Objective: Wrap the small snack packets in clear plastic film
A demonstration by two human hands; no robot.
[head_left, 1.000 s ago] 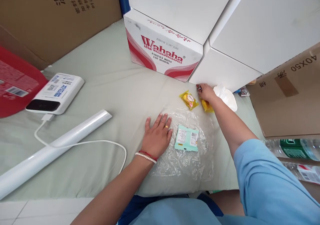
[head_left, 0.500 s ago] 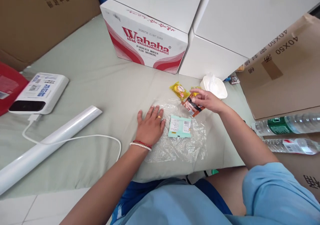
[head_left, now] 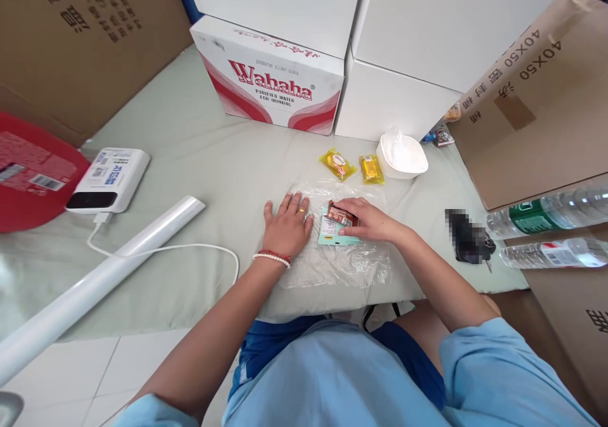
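My left hand lies flat with fingers spread on the left part of a clear plastic sheet. A brown snack packet is in my right hand, thumb on its near side and fingers over it. That packet rests on or just above a mint-green packet, which lies on the sheet; whether the two touch I cannot tell. Beyond the sheet are two yellow packets, one on the left and one on the right.
A white bowl holding a crumpled bag stands behind the yellow packets. The Wahaha carton is at the back. To the left lie a plastic roll, a white device and its cable. Bottles and a blurred black object are right.
My right hand has brought the brown packet from beside the yellow packets down and left, over the mint-green one. My left hand stays flat on the sheet. The camera view has shifted slightly.
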